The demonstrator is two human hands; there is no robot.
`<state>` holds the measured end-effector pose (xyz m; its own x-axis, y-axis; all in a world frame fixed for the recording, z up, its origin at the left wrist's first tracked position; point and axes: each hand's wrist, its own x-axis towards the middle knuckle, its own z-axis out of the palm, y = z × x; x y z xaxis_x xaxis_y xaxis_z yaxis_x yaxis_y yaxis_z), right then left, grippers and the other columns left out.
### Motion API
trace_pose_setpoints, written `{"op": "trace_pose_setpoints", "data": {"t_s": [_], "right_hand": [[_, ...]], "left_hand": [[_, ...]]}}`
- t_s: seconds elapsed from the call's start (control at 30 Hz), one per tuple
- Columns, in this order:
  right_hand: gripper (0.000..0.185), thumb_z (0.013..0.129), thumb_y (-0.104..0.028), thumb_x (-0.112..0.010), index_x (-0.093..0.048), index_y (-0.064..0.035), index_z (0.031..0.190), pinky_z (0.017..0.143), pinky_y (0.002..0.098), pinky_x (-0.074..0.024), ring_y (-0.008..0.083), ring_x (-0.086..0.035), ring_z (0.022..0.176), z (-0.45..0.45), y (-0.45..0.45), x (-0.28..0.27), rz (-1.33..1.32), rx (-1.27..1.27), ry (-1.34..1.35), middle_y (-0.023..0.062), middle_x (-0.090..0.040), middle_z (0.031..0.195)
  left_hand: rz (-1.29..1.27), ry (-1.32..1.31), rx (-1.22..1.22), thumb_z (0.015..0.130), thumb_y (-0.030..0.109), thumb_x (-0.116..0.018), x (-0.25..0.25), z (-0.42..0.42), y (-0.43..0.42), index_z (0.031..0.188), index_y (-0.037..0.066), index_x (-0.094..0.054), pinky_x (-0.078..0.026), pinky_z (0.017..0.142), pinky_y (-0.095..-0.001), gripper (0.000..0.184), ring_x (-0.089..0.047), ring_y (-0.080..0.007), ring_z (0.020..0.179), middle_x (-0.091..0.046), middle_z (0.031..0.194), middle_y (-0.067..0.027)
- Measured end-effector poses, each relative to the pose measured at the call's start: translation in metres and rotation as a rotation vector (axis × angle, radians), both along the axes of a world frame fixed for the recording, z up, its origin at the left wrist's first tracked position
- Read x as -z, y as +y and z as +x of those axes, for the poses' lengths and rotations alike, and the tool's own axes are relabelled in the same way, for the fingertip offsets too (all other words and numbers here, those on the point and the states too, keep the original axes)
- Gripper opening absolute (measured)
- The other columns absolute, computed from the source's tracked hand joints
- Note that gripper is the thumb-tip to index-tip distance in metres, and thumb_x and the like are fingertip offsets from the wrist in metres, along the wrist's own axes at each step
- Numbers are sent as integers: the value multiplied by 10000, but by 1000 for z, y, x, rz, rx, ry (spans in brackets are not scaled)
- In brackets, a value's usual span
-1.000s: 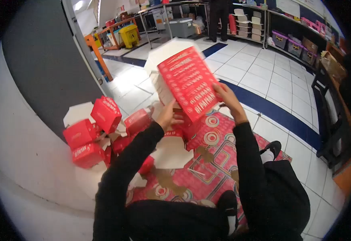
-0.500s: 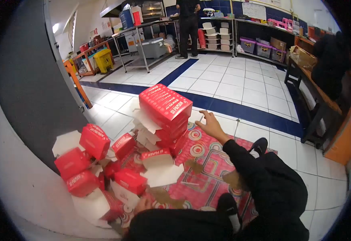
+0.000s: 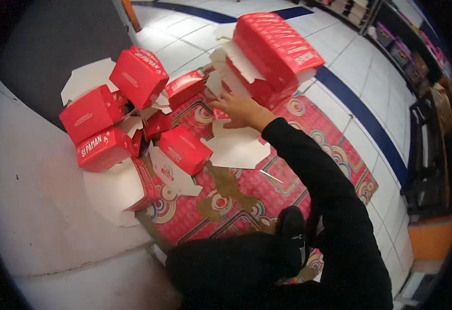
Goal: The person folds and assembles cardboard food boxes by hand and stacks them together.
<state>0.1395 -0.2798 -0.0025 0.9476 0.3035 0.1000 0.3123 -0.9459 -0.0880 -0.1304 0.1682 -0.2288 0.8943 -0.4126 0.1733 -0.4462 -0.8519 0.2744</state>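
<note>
My right hand (image 3: 244, 111) reaches over a red and white takeaway box (image 3: 236, 147) whose white flap lies open on the mat. Its thumb and fingers are apart around the box's red end, which it partly hides; contact is unclear. My left hand is out of view. Just behind, red boxes printed "SI PAMAN" form a tall stack (image 3: 272, 51). On the left, a loose pile includes an upright box (image 3: 139, 78), a box on its side (image 3: 91, 113) and a lower box (image 3: 104, 149). Another red box (image 3: 184, 150) with a white flap lies nearer me.
A worn pink patterned mat (image 3: 298, 175) covers the floor under the boxes, with a thin white stick (image 3: 271, 176) on it. A dark panel (image 3: 76, 36) and a pale wall (image 3: 40, 206) border the left. My shoe (image 3: 291, 222) rests on the mat.
My view has tilted down and closer to the boxes. My right hand has moved from right of the tall stack to the open-flapped box. My left hand, partly visible low before, has left view.
</note>
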Motion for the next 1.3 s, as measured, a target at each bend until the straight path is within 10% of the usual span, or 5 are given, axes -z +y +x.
{"op": "trace_pose_setpoints", "data": {"t_s": [0.47,0.7,0.83,1.07,1.3], "right_hand": [[421,886,-238,-594,-525,-214,1301,676,476,-578,397,-665,823,-25,-48,15,25,-84,166,248,-530,1167],[368,1019,-301,-507,-559,-36,1269,895,437,-491,360,-590,982,-115,-156,-36,315,27,416,223,-554,1100],[402,1035,-345,-480,-508,-40,1296,902,383,-488,297,-593,1010,-177,-201,41,831,385,528,209,-546,1196],[492,1022,-358,-530,-433,13,1330,864,339,-491,205,-571,1014,-280,-187,167,1386,700,619,148,-553,1159],[477,955,-224,-650,-451,12,1319,822,332,-468,178,-548,949,-275,-166,80,1101,944,163,109,-562,1095]], "left_hand": [[84,-149,-34,683,484,-761,30,-36,11,1225,122,-544,-144,1159,-665,687,-306,-427,1386,-376,1430,-210],[121,80,-624,803,381,-735,-62,6,-104,1163,63,-611,-370,1032,-567,496,-527,-368,1199,-576,1235,-165],[-1220,180,-984,883,376,-734,-32,99,-238,1075,48,-653,-521,770,-363,389,-636,-212,912,-662,969,-109],[-1765,-29,-1011,766,246,-869,-49,226,-262,1257,-5,-561,-539,825,-341,631,-644,-186,962,-658,1160,-98],[-605,-187,-710,854,254,-744,-215,134,-320,1165,24,-655,-525,778,-398,396,-662,-305,826,-685,910,-141]]}}
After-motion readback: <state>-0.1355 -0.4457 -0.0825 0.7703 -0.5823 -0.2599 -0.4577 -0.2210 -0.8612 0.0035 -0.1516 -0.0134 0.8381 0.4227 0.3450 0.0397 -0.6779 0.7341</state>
